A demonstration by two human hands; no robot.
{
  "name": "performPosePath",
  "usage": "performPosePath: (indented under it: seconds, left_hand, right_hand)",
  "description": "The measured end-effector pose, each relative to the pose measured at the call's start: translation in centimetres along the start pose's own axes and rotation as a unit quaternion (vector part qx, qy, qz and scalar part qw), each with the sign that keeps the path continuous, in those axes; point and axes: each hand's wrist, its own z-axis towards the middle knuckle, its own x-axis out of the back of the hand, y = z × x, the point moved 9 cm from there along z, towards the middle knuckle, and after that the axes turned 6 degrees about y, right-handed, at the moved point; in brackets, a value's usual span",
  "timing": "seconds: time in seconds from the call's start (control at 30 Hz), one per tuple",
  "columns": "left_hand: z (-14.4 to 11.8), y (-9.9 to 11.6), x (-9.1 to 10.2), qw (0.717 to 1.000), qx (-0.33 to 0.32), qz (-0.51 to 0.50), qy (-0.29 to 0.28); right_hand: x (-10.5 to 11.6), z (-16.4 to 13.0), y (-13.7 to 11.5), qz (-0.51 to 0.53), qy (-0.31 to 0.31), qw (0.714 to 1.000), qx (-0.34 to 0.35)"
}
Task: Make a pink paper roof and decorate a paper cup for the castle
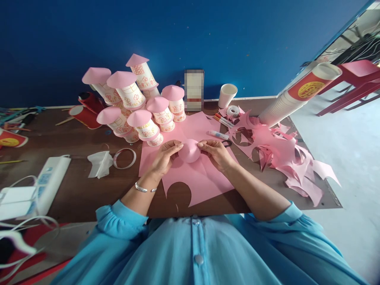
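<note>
Between my two hands is a small pink paper cone [189, 151], its point facing up toward me. My left hand [166, 156] pinches its left edge between thumb and fingers. On the opposite edge, my right hand [216, 152] grips it the same way. Beneath them lie sheets of pink paper [204, 184] with rounded pieces cut out. Paper cup towers [145, 128] with drawn-on patterns and pink cone roofs stand together to the left and beyond my left hand. A glue stick [219, 135] rests on the paper past my right hand.
Pink paper scraps [282, 146] cover the right side of the table, by a leaning stack of cups [285, 101]. A white cup [228, 95] and tape roll [232, 111] are at the back. Left are a tape ring [124, 158], power strip [52, 182] and red cups [84, 116].
</note>
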Motion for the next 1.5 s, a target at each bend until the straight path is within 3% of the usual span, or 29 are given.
performPosePath:
  seconds: [0.27, 0.43, 0.63, 0.8, 0.93, 1.07, 1.2, 1.5]
  left_hand:
    - [0.9, 0.6, 0.6, 0.998, -0.048, 0.022, 0.028]
    - [1.1, 0.3, 0.8, 0.999, -0.039, -0.002, 0.027]
    - [0.8, 0.4, 0.6, 0.999, -0.04, 0.031, -0.015]
    - [0.2, 2.1, 1.5, 0.997, -0.053, 0.055, 0.0]
    - [-1.4, 3.3, 4.1, 0.995, -0.046, 0.082, 0.023]
    - [-2.8, 3.8, 9.4, 0.988, -0.058, 0.103, 0.101]
    - [-3.3, 3.9, 13.5, 0.962, -0.087, 0.201, 0.161]
    - [-4.2, 4.4, 16.5, 0.943, -0.114, 0.239, 0.203]
  right_hand:
    - [0.0, 0.0, 0.5, 0.017, 0.008, 0.999, -0.032]
    - [-0.1, 0.1, 0.6, 0.031, 0.011, 0.999, -0.04]
    - [0.5, 0.4, 1.0, 0.006, 0.022, 1.0, -0.02]
    - [0.6, 0.6, 0.6, -0.076, 0.011, 0.996, 0.034]
    - [0.3, 0.4, 0.1, -0.175, 0.005, 0.982, 0.074]
    - [-0.4, 0.0, 0.0, -0.263, -0.008, 0.958, 0.117]
    - [-1.1, -0.6, -0.1, -0.351, -0.017, 0.924, 0.152]
    - [-1.7, -0.9, -0.4, -0.415, -0.021, 0.889, 0.193]
